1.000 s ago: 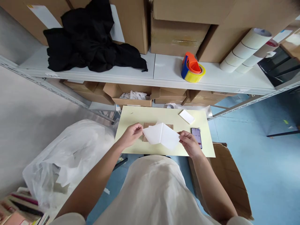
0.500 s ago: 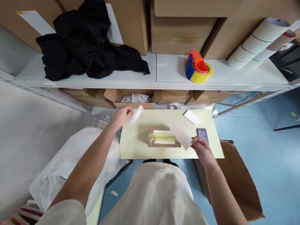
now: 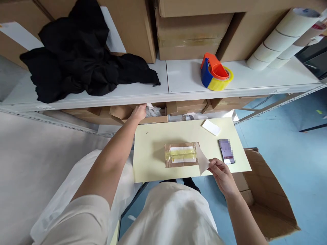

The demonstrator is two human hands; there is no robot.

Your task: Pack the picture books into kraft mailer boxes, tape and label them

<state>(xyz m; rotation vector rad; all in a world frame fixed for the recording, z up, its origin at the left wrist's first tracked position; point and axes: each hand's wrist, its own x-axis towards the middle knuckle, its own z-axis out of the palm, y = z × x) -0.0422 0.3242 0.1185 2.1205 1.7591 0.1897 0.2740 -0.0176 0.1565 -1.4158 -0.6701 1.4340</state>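
Observation:
My right hand (image 3: 221, 175) pinches a thin white paper sheet (image 3: 203, 161) by its edge, held over the right end of a small cardboard parcel (image 3: 168, 163). The parcel lies on the pale yellow table, with a white label under yellowish tape on top. My left hand (image 3: 140, 113) reaches to an open cardboard box (image 3: 154, 119) beneath the shelf. Its fingers are closed at a white paper strip (image 3: 150, 109), against crumpled white pieces inside; the shelf edge partly hides the fingertips.
On the pale yellow table (image 3: 150, 163) lie a phone (image 3: 226, 151) and a small white block (image 3: 211, 127). The shelf (image 3: 184, 76) holds a tape dispenser (image 3: 217, 73), black cloth (image 3: 76, 58) and tape rolls (image 3: 277, 42). A large open carton (image 3: 270, 190) stands on the floor at right.
My left hand has moved away and up from the table's back left corner to the box, taking the paper strip along. The right hand's sheet has swung more upright. The view has shifted slightly.

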